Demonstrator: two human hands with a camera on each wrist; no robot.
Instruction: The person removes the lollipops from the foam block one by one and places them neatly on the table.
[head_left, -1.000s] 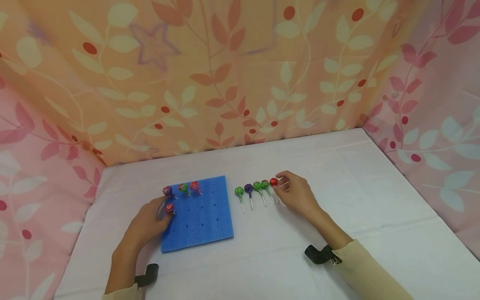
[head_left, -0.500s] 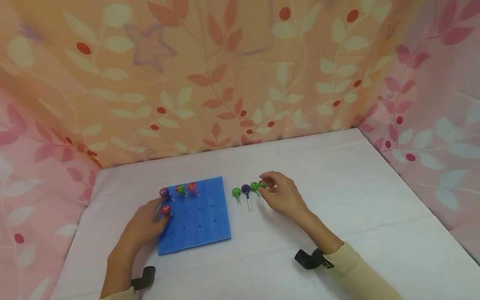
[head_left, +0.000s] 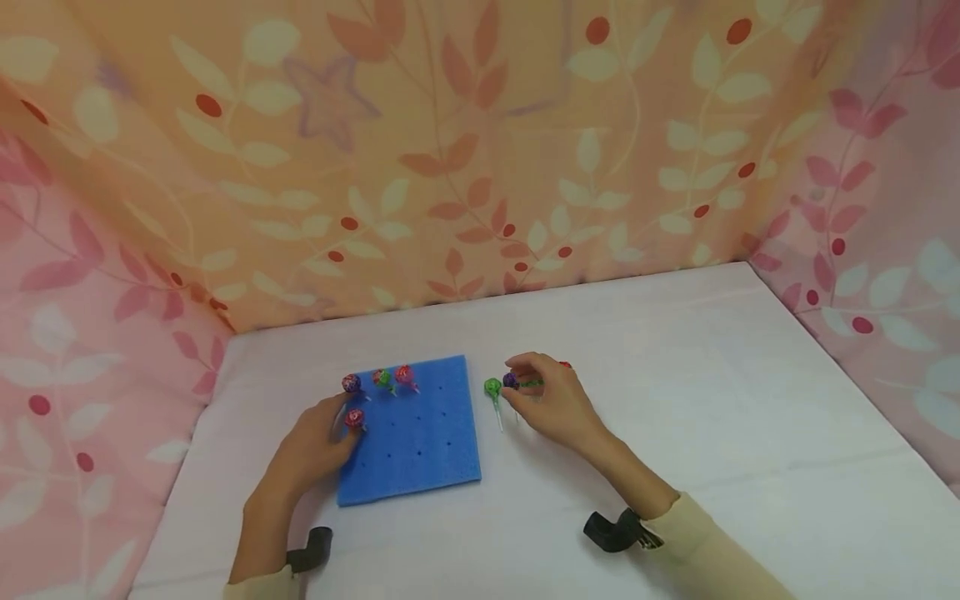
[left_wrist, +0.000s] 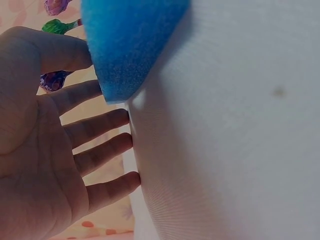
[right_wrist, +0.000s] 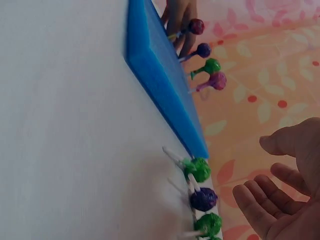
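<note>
i read the left grip (head_left: 318, 442) as released, fingers extended at the left edge of the blue pad (head_left: 431, 429); the pad lies nearer the left edge of the desk (head_left: 637, 333) than the right. three mounted lollipops (head_left: 382, 377) line the pad's far edge, a fourth its left edge. off its right edge lie a green lollipop (head_left: 492, 387), a purple lollipop (head_left: 511, 380) and others. the right grip (head_left: 551, 400) is near them, released. step, as judged: selecting one. next move: pinch it without disturbing its neighbours.
</note>
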